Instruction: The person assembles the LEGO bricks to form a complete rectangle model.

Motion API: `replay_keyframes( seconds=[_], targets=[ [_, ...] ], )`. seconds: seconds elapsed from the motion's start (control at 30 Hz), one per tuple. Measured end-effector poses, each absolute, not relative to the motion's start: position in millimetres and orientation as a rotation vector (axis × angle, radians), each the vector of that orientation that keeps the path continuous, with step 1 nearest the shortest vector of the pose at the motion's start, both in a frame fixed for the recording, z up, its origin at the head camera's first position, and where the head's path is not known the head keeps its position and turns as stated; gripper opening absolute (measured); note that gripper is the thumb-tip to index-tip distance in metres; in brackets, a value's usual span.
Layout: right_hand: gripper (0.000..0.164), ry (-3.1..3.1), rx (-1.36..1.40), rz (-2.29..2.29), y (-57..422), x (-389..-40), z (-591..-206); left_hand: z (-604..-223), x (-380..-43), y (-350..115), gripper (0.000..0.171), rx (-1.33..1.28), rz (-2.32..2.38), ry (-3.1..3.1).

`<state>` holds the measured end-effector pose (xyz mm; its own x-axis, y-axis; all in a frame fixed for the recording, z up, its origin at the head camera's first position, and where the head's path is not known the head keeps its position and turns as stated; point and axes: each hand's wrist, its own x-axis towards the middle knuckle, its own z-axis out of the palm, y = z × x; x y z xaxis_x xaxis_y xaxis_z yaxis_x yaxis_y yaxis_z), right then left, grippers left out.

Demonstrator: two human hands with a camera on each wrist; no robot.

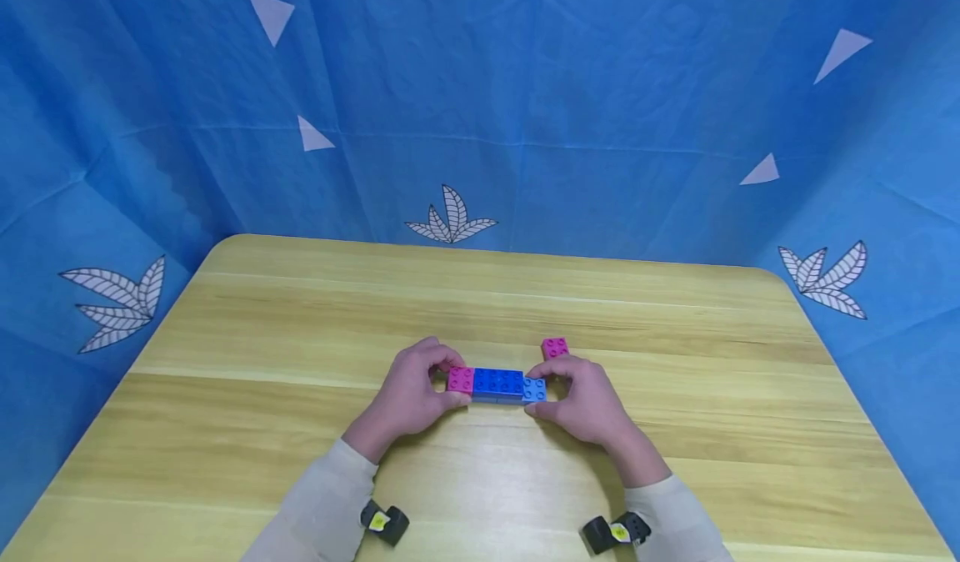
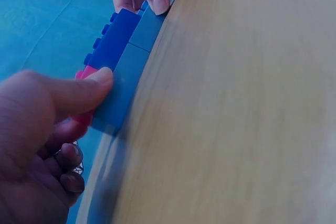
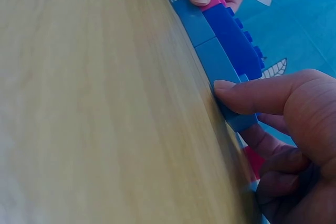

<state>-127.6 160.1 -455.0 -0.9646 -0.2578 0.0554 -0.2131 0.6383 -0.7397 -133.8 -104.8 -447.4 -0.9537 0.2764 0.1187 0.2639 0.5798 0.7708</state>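
Note:
A joined bar of toy building bricks lies crosswise on the table between both hands. Its lower layer is two light blue bricks (image 3: 217, 60) end to end. On top, a small pink brick (image 1: 460, 379) sits at the left end, beside a longer dark blue brick (image 1: 498, 381) that spans the seam. Light blue studs show bare at the right end. My left hand (image 1: 410, 389) pinches the left end, thumb in front across the pink and light blue bricks, fingers behind. With thumb and index finger, my right hand (image 1: 588, 402) grips the right light blue brick.
Just behind the right hand, a loose pink brick (image 1: 555, 347) rests on the wooden table (image 1: 300, 320). A blue patterned cloth (image 1: 525, 87) hangs past the table's far edge and sides. Black wrist cameras (image 1: 386, 522) sit at both sleeves.

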Motion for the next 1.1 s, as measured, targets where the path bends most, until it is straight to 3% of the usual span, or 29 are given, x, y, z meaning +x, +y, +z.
replay_keyframes(
  seconds=[1.1],
  targets=[
    [0.040,2.782,-0.392,-1.302,170,-127,-455,-446,-134,-105,0.035,0.459,1.379,2.737]
  ],
)
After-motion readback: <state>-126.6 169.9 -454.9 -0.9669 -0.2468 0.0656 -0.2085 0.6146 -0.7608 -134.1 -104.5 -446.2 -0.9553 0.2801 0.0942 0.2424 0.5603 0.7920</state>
